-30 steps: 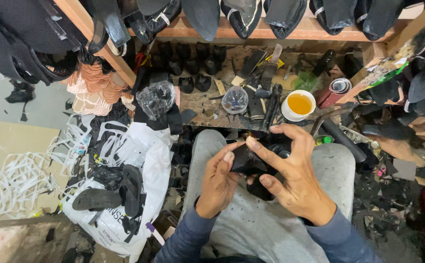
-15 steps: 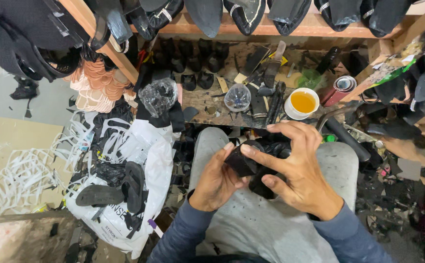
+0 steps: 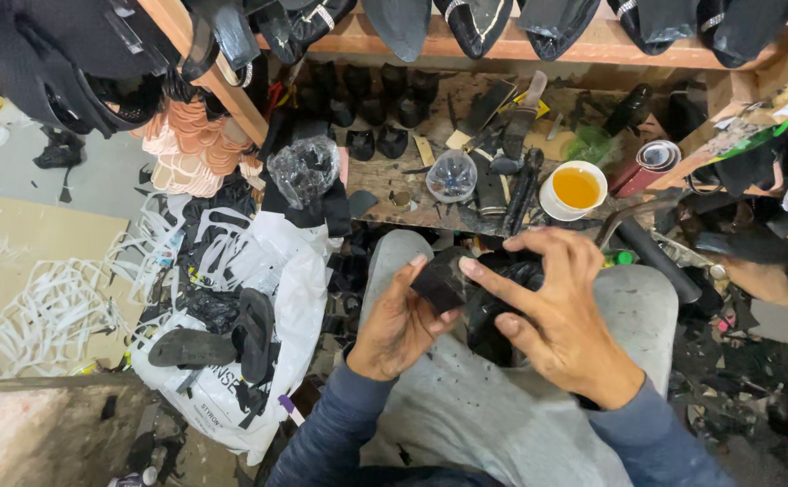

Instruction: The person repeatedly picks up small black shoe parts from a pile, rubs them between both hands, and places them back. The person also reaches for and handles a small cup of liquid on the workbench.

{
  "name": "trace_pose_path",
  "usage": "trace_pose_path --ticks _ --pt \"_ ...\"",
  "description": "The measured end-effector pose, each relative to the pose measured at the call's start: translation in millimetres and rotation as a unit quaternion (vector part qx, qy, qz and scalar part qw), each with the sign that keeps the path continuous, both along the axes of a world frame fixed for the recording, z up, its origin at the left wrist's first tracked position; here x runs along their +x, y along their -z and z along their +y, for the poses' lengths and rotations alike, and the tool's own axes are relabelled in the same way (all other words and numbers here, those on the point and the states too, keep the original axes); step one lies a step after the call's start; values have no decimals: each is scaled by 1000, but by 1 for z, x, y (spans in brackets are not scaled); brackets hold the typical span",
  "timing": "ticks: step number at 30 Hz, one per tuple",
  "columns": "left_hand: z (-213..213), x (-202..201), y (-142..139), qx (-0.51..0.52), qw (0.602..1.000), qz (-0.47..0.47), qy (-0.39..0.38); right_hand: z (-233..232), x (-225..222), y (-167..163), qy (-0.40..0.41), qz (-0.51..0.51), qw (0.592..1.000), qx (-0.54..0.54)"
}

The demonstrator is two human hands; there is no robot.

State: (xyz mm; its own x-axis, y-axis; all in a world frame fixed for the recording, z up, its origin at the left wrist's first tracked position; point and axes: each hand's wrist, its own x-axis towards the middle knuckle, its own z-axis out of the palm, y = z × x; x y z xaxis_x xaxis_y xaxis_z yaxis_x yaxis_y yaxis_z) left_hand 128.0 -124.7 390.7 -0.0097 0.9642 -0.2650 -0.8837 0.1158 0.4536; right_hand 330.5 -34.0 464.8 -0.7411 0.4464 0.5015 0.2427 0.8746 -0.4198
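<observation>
My left hand (image 3: 398, 320) grips a small black block-shaped heel piece (image 3: 441, 280) over my lap. My right hand (image 3: 556, 311) lies across a black shoe part (image 3: 493, 316), its index finger pressing on the block where the two meet. Both hands sit between my knees in grey trousers (image 3: 466, 415). Most of the shoe part is hidden under my right hand.
A low wooden workbench (image 3: 394, 185) ahead carries black heels, tools, a clear plastic bowl (image 3: 452, 176) and a white cup of yellow glue (image 3: 576, 189). A white sack with black soles (image 3: 231, 343) lies at my left. Black shoe uppers hang from a wooden shelf (image 3: 592, 41) above.
My hands have stayed over my lap, shifting slightly; the right hand has flattened over the shoe part and the black block has come more into view in the left hand.
</observation>
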Motion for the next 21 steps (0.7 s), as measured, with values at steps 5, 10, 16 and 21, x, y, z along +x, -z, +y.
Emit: trace_pose_path --ticks 5,10,16,21 --pt "1 7 3 61 991 91 -76 -16 -8 6 1 62 995 -73" --pt "7 17 5 84 969 167 -159 -28 -29 5 70 79 988 -108" --pt "15 3 32 81 956 155 -235 -8 -32 7 6 116 971 -210" --pt "40 -59 91 89 972 10 -216 58 -33 26 92 251 950 -164"
